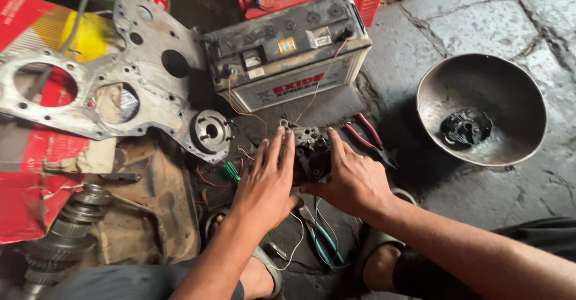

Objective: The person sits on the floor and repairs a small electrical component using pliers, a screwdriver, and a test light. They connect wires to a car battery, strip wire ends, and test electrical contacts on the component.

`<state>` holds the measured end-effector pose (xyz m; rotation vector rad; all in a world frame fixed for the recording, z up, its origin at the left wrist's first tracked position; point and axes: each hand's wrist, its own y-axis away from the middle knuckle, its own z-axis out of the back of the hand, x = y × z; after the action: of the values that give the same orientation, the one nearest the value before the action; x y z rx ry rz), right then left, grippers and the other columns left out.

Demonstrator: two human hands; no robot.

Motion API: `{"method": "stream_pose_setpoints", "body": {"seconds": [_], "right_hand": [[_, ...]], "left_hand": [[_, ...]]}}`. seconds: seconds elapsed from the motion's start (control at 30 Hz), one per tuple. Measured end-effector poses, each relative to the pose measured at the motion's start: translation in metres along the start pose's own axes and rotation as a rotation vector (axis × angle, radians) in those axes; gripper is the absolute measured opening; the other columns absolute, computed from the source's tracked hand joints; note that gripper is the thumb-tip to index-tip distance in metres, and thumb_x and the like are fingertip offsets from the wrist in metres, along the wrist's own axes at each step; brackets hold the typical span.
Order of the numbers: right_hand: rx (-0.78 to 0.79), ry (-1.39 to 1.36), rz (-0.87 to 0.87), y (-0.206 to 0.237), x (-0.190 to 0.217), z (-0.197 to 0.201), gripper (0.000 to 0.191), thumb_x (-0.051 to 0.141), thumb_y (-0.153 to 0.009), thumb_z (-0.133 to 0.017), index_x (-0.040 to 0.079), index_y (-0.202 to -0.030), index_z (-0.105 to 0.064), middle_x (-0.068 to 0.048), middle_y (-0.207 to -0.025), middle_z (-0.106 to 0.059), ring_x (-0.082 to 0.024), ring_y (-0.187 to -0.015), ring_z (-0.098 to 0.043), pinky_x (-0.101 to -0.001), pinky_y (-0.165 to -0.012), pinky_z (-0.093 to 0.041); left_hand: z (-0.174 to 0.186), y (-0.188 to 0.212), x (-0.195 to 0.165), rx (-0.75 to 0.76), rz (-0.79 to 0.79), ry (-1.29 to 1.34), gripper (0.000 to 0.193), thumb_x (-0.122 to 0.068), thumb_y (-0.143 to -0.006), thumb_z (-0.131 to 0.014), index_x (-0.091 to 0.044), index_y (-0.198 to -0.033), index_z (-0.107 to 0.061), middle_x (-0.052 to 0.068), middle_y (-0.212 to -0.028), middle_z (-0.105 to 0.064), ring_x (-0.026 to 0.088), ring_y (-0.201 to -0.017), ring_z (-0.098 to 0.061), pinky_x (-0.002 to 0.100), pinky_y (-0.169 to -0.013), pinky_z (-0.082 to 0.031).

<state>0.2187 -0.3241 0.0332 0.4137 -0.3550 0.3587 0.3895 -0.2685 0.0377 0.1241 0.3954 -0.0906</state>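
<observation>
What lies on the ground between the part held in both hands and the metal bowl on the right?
In the head view, red-handled pliers lie between the dark metal part and the metal bowl; beyond them is bare, grimy stone floor.

A small motor part (309, 150) is flanked by the left hand (267, 183) and right hand (354, 183), with a battery (288, 51) behind it. A metal plate (114, 81) is set left, pliers (369, 139) just right, and a bowl (480, 108) far right with a part (465, 126) in it.
</observation>
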Motion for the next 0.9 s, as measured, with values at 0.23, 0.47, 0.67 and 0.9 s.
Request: {"method": "stream_pose_setpoints", "body": {"seconds": [0.23,0.47,0.67,0.9], "right_hand": [[0.016,0.015,0.026,-0.013,0.011,-0.002,0.094,0.065,-0.057,-0.089,0.006,-0.12,-0.051,-0.02,-0.091,-0.073,-0.04,-0.083,-0.073,-0.0496,-0.07,-0.059],[0.061,0.064,0.018,-0.02,0.015,0.004,0.089,0.062,-0.056,-0.089,0.005,-0.115,-0.054,-0.019,-0.084,-0.074,-0.038,-0.08,-0.074,-0.0477,-0.072,-0.06],[0.089,0.088,0.042,-0.018,0.014,0.012,0.084,0.062,-0.062,-0.087,0.004,-0.114,-0.056,-0.017,-0.085,-0.074,-0.035,-0.081,-0.075,-0.0455,-0.073,-0.061],[0.085,0.087,0.101,-0.009,0.006,0.007,0.098,0.055,-0.063,-0.087,0.004,-0.136,-0.045,-0.016,-0.104,-0.072,-0.033,-0.098,-0.072,-0.0456,-0.079,-0.058]], "left_hand": [[-0.042,-0.016,0.032,0.004,0.004,0.058,0.094,0.008,-0.071,-0.07,0.005,-0.154,-0.025,0.022,-0.166,-0.018,0.052,-0.139,-0.038,0.051,-0.106,-0.046],[-0.039,-0.019,0.032,0.006,0.02,0.069,0.091,0.008,-0.071,-0.069,0.007,-0.152,-0.028,0.026,-0.164,-0.019,0.055,-0.134,-0.044,0.051,-0.103,-0.049],[-0.036,-0.02,0.03,0.005,0.006,0.055,0.089,0.008,-0.073,-0.068,0.006,-0.153,-0.029,0.026,-0.165,-0.02,0.053,-0.134,-0.046,0.05,-0.103,-0.05],[-0.034,-0.017,0.027,0.038,0.02,0.074,0.095,0.003,-0.071,-0.077,0.004,-0.152,-0.027,0.022,-0.166,-0.017,0.051,-0.137,-0.042,0.048,-0.104,-0.048]]}}
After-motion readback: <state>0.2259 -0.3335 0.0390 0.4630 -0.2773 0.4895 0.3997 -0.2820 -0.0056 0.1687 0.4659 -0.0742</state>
